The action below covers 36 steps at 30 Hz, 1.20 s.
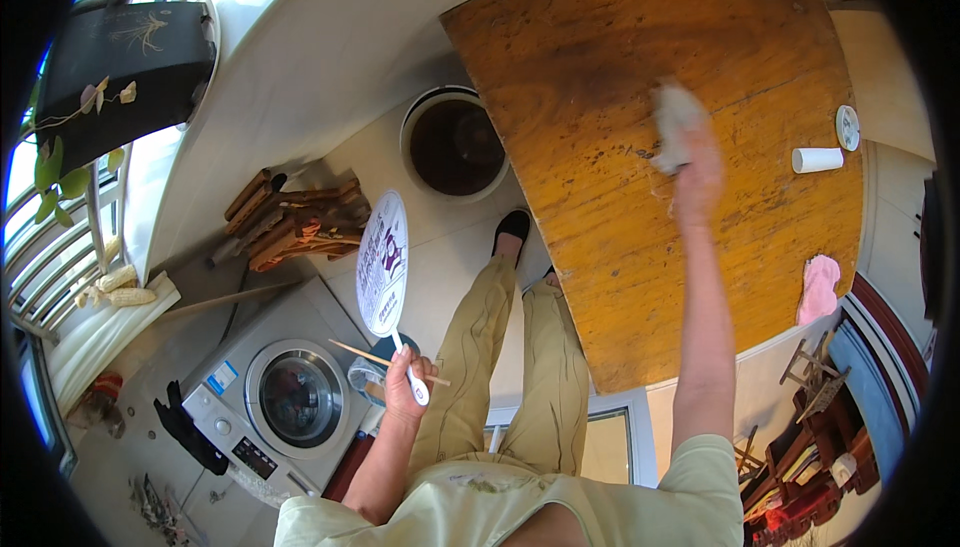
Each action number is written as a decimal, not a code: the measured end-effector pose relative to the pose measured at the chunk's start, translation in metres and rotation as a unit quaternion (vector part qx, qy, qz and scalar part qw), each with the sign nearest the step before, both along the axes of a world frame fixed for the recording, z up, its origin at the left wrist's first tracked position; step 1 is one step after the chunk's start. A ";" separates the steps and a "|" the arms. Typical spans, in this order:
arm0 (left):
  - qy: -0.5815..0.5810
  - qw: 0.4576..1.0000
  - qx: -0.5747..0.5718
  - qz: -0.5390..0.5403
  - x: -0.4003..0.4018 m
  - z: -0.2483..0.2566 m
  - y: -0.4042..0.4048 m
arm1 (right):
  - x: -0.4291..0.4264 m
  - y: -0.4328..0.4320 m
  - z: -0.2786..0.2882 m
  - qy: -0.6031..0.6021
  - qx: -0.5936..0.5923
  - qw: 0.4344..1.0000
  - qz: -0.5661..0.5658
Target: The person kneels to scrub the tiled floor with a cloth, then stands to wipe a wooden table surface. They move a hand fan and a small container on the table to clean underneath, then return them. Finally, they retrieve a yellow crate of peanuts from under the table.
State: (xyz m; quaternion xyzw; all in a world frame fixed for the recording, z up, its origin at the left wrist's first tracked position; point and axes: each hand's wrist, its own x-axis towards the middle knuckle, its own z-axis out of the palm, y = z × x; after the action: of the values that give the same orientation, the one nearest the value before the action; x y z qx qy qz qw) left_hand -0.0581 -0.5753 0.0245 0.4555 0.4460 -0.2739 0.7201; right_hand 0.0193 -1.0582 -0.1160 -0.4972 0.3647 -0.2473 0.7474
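My left hand (407, 386) is closed around the white handle of an oval hand fan (384, 266) with print on its face, and a thin wooden stick (356, 350) is held crosswise in the same fingers. Blurred over the scratched wooden table (600, 247), my right hand (697, 172) grips a pale grey-white cloth (675, 119). To the right of that hand, a white cylinder (817, 160) lies beside a round white container (847, 128). A pink cloth (819, 288) sits at the table's right edge.
A large round pot (455, 146) with dark contents stands on the floor against the table's left edge. Folded wooden furniture (300, 221) leans by the wall, above a front-loading washing machine (296, 393). At upper left is a black planter (124, 82). Small stools (814, 367) stand at lower right.
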 end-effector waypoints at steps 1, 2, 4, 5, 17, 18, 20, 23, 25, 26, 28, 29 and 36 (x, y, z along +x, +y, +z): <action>-0.003 1.000 0.027 0.005 0.000 0.004 -0.001 | -0.007 -0.028 -0.007 0.113 -0.191 0.975 -0.003; -0.002 0.999 0.034 0.014 -0.002 0.002 0.005 | -0.018 -0.063 -0.014 0.224 -0.376 0.899 -0.012; 0.022 0.998 0.053 0.020 0.000 -0.001 0.011 | -0.039 -0.138 -0.044 0.381 -0.474 0.793 -0.027; 0.015 0.998 0.059 0.020 0.000 -0.002 0.013 | -0.038 -0.166 -0.053 0.454 -0.513 0.728 -0.033; -0.045 0.995 0.079 -0.034 0.030 0.008 -0.002 | 0.077 0.054 0.009 0.209 -0.654 0.702 0.189; -0.060 0.993 0.086 -0.050 0.037 0.014 -0.008 | 0.072 0.049 0.018 0.171 -0.633 0.726 0.208; -0.079 0.991 0.088 -0.062 0.042 0.015 -0.003 | 0.060 0.016 0.004 0.153 -0.603 0.771 0.138; -0.095 0.983 0.142 -0.066 0.039 0.012 0.007 | 0.040 -0.081 -0.027 0.268 -0.520 0.807 -0.078; -0.081 0.986 0.135 -0.061 0.032 0.003 0.023 | 0.023 -0.147 -0.038 0.401 -0.545 0.723 -0.143; -0.074 0.988 0.123 -0.060 0.032 -0.006 0.025 | 0.016 -0.175 -0.040 0.475 -0.568 0.652 -0.164; -0.044 0.986 0.127 -0.100 0.039 0.006 0.008 | 0.048 -0.173 -0.041 0.444 -0.537 0.712 -0.090; -0.029 0.981 0.161 -0.101 0.039 0.010 0.002 | 0.072 -0.160 -0.038 0.427 -0.517 0.740 -0.052; 0.020 0.960 0.270 -0.072 0.060 0.026 -0.033 | 0.142 -0.016 -0.015 0.165 -0.658 0.728 0.102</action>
State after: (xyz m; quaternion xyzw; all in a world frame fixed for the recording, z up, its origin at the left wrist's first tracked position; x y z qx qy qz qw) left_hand 0.0018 -0.6079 0.0508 0.6587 0.4834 -0.2033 0.5395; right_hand 0.1616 -1.0739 -0.1305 -0.9314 0.1750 -0.2621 0.1819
